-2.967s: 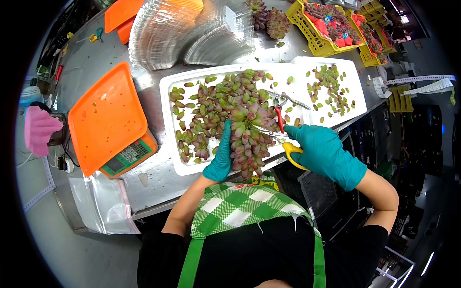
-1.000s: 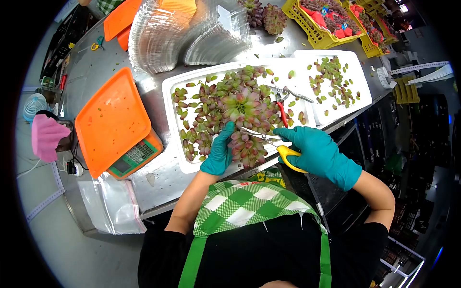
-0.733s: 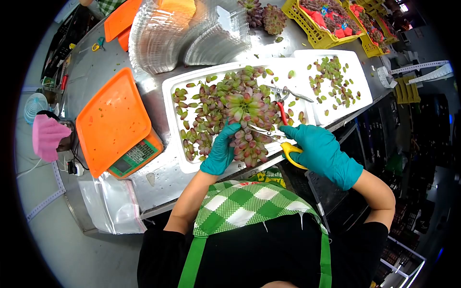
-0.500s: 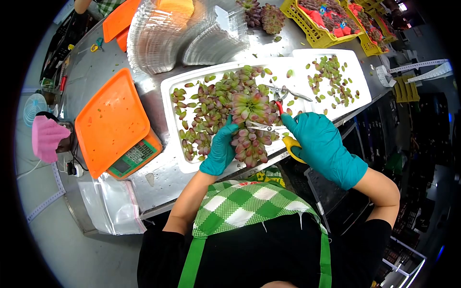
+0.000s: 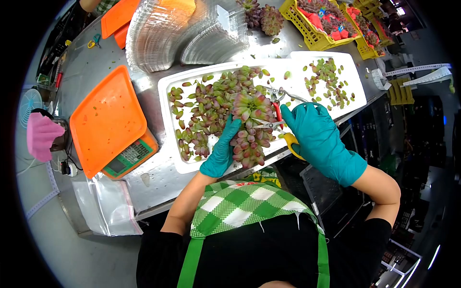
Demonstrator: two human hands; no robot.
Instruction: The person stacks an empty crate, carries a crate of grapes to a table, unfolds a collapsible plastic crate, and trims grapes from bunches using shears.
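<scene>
Teal gloves cover both hands. My left hand (image 5: 223, 150) is closed around the left side of a green and purple succulent rosette (image 5: 249, 109), above a white tray (image 5: 169, 139) strewn with loose leaves. In my right hand (image 5: 319, 144) are yellow-handled scissors (image 5: 291, 145), their blades pointing left against the plant. Red-handled pruners (image 5: 277, 111) lie between that hand and the rosette, partly hidden. Below the rosette hangs a plump cluster of leaves (image 5: 250, 148). A second white tray (image 5: 357, 79) with scattered leaves (image 5: 331, 81) is at the right.
At the left stands an orange scale (image 5: 108, 122), with plastic bags (image 5: 108, 206) near the table edge. Clear plastic containers (image 5: 153, 41) are stacked behind the trays. Yellow crates (image 5: 314, 36) of succulents stand at the back right. Part of another person's arm (image 5: 90, 5) shows at the top left.
The scissors' blades have shifted slightly up and right, and look less spread. My right hand has moved slightly, while my left hand keeps its hold. The whole view has shifted a little.
</scene>
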